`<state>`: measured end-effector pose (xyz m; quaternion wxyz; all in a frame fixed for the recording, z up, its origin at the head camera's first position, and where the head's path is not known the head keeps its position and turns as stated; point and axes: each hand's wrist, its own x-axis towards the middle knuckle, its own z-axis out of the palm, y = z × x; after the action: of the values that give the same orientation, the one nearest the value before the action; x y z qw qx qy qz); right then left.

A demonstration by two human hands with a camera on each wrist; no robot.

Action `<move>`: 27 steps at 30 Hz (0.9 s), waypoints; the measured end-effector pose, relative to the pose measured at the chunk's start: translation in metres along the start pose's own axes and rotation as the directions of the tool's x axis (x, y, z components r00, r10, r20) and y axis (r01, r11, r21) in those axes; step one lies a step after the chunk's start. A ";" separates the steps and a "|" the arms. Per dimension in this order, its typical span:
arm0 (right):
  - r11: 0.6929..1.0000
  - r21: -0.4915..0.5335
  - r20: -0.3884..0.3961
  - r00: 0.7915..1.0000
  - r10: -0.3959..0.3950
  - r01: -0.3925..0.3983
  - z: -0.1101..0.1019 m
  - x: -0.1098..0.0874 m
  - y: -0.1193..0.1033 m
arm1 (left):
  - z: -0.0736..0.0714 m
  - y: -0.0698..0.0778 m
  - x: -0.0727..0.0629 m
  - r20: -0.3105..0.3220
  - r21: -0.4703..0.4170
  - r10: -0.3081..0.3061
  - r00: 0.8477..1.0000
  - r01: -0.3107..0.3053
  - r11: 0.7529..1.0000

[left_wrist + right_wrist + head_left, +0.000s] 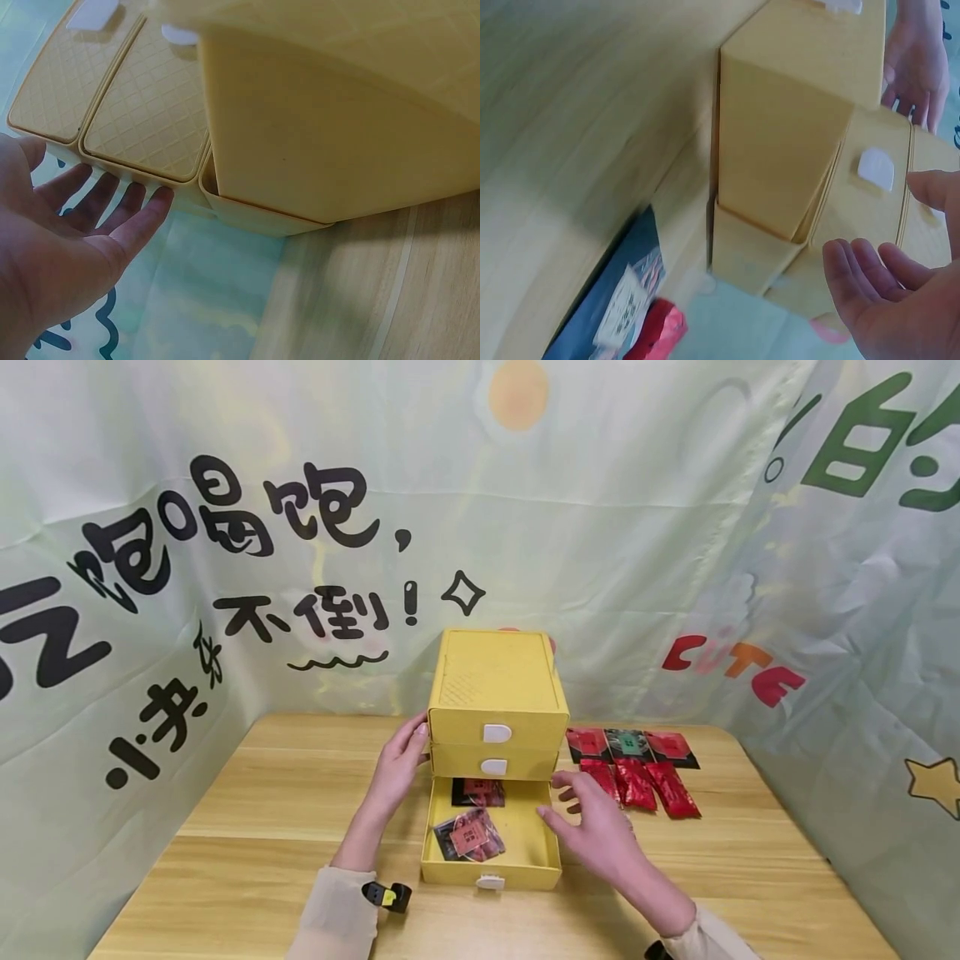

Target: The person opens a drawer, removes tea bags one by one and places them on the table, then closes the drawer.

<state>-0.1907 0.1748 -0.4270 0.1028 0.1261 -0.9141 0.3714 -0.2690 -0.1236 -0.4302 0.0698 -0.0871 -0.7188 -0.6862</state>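
Note:
A yellow three-drawer box (498,672) stands on the table, its bottom drawer (525,852) pulled out toward me. Inside that drawer lie a dark-and-red flat packet (470,836) and, farther back, another similar packet (480,792). My left hand (395,760) is at the box's left side; in the left wrist view its straight fingertips (159,201) are right at the side edge. By the right side of the box and the open drawer, my right hand (596,827) hovers with loosely bent fingers and nothing in its grasp. The two upper drawers, with white pull tabs (496,732), are closed.
Right of the box, a row of flat packets (628,744) lies behind several shiny red sachets (673,790) on the wooden table (300,810). A printed cloth backdrop (600,552) hangs behind and along both sides.

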 end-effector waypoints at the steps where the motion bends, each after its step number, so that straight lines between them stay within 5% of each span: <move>1: 1.000 -0.001 0.010 1.000 0.003 -0.003 0.002 0.000 -0.001 | 0.000 0.000 0.000 -0.001 0.000 -0.001 1.000 0.001 1.000; 18: 0.987 -0.130 0.185 0.980 -0.075 0.100 0.037 0.009 -0.014 | 0.000 0.001 0.000 -0.002 0.009 0.010 1.000 -0.010 1.000; 27: 0.975 -0.206 0.328 0.945 -0.007 0.079 0.053 0.019 -0.020 | 0.001 -0.001 0.000 -0.002 0.015 0.011 1.000 -0.011 1.000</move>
<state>-0.2075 0.1204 -0.4456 -0.0282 0.1935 -0.9505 0.2415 -0.2690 -0.1231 -0.4309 0.0748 -0.0900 -0.7232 -0.6806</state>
